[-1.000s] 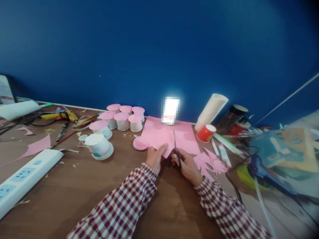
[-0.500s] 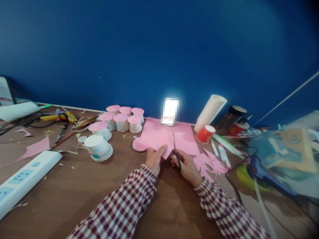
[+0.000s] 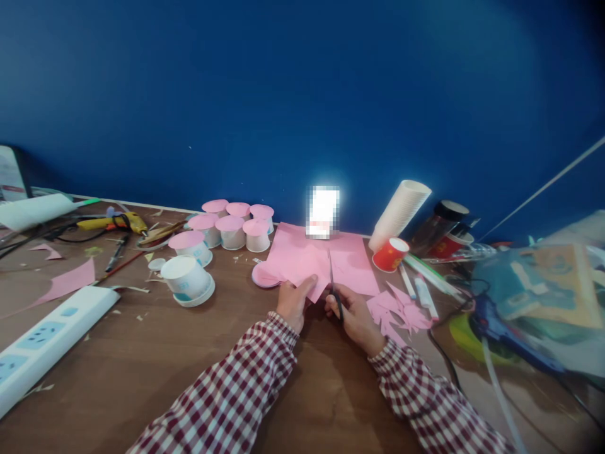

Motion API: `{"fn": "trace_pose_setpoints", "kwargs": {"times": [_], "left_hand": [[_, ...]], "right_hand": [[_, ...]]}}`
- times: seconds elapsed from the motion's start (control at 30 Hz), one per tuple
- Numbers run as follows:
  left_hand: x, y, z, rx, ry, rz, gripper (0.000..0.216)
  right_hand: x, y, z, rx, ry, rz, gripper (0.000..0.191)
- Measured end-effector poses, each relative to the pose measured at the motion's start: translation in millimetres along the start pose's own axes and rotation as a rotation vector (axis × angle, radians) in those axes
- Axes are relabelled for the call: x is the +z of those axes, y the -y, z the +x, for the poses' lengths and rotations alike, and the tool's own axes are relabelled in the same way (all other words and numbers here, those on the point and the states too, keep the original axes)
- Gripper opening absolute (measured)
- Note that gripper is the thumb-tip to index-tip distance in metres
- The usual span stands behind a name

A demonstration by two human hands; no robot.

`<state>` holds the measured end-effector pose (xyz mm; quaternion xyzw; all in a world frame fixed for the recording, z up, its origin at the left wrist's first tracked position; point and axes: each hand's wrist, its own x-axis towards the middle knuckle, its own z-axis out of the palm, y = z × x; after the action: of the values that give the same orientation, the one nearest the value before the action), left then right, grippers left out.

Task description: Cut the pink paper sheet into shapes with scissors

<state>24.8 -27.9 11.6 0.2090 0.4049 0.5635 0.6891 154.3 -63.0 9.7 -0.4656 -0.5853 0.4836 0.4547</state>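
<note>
My left hand (image 3: 293, 304) pinches the near edge of a sheet of pink paper (image 3: 302, 268), thumb on top. In my right hand (image 3: 352, 310) is a pair of scissors (image 3: 331, 277), blades pointing away from me along the right edge of that sheet. Whether the blades are apart I cannot tell. Beneath lies a larger pink sheet (image 3: 357, 261), flat by the wall. Round pink paper pieces (image 3: 265, 277) rest left of the held paper. Pink offcuts (image 3: 397, 309) lie just right of my right hand.
Several paper cups with pink discs on top (image 3: 231, 232) stand at left, near a white cup (image 3: 184, 277). A power strip (image 3: 51, 334) and a yellow glue gun (image 3: 118, 222) lie further left. Rightward are stacked cups (image 3: 401, 211), a red cup (image 3: 391, 254) and a blue glue gun (image 3: 510, 340).
</note>
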Motion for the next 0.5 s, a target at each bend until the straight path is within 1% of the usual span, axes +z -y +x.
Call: {"fn": "trace_pose_setpoints", "kwargs": {"times": [0.3, 0.5], "left_hand": [[2.2, -2.5, -1.4, 0.002, 0.004, 0.01, 0.032], [4.2, -4.5, -4.2, 0.006, 0.031, -0.008, 0.032]], "right_hand": [[-1.1, -0.2, 0.2, 0.003, -0.001, -0.023, 0.032], [-0.3, 2.3, 0.2, 0.003, -0.013, -0.043, 0.033]]}}
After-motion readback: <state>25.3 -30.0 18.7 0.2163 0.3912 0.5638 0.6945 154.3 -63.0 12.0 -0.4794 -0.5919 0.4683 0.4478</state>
